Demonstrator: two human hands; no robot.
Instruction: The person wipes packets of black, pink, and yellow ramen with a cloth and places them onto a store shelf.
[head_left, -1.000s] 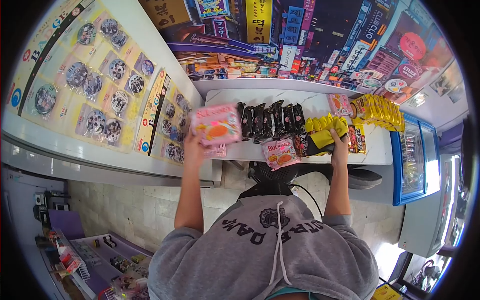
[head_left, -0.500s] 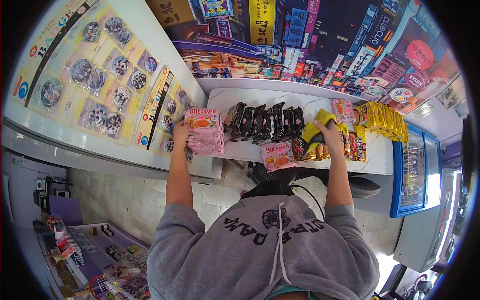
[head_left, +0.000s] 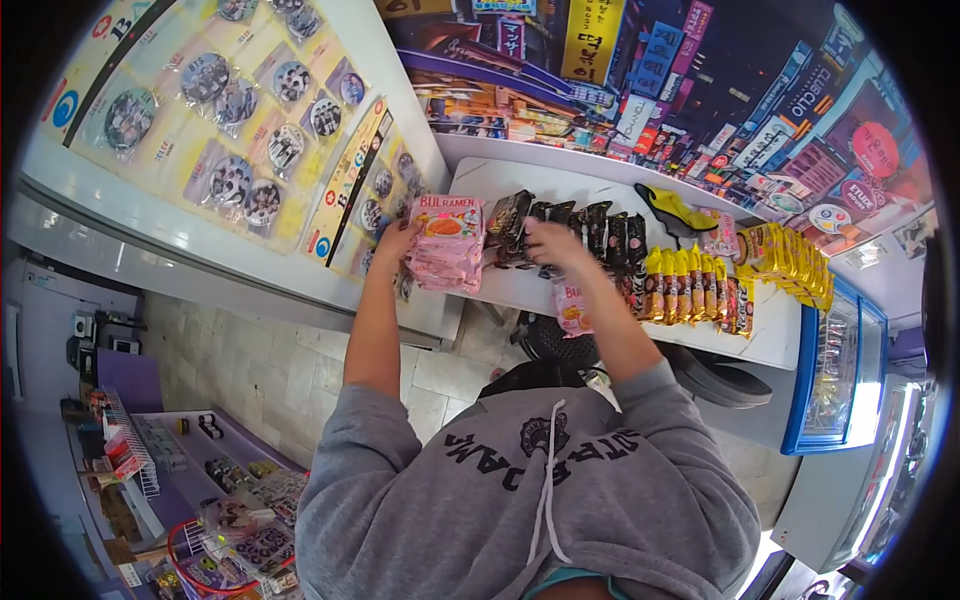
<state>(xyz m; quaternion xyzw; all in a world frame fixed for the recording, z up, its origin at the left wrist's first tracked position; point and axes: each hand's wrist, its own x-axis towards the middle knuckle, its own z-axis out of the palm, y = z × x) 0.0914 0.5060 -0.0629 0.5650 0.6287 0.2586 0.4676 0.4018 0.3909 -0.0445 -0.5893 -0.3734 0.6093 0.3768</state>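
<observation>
A stack of pink "BUL RAMEN" noodle packs (head_left: 445, 235) stands at the table's left end. My left hand (head_left: 398, 243) grips the left side of this stack, its far fingers partly hidden. My right hand (head_left: 553, 245) is empty, fingers stretched toward the stack, over the row of black noodle packs (head_left: 600, 232). A yellow and black cloth (head_left: 680, 208) lies at the table's back edge. Below my right forearm, another pink noodle pack (head_left: 572, 312) is partly covered. Yellow-topped noodle packs (head_left: 690, 285) stand in a row to the right.
The white table (head_left: 480, 175) runs along a mural wall. A board of badges (head_left: 230, 140) is on the left. More yellow packs (head_left: 790, 260) and a pink pack (head_left: 718, 235) sit at the right end, beside a blue-framed freezer (head_left: 835, 360). A black chair (head_left: 560, 340) stands under the front edge.
My right hand has let go of the yellow and black cloth, now at the back of the table, and moved left toward the pink stack. My left hand stays at the stack. The view has shifted.
</observation>
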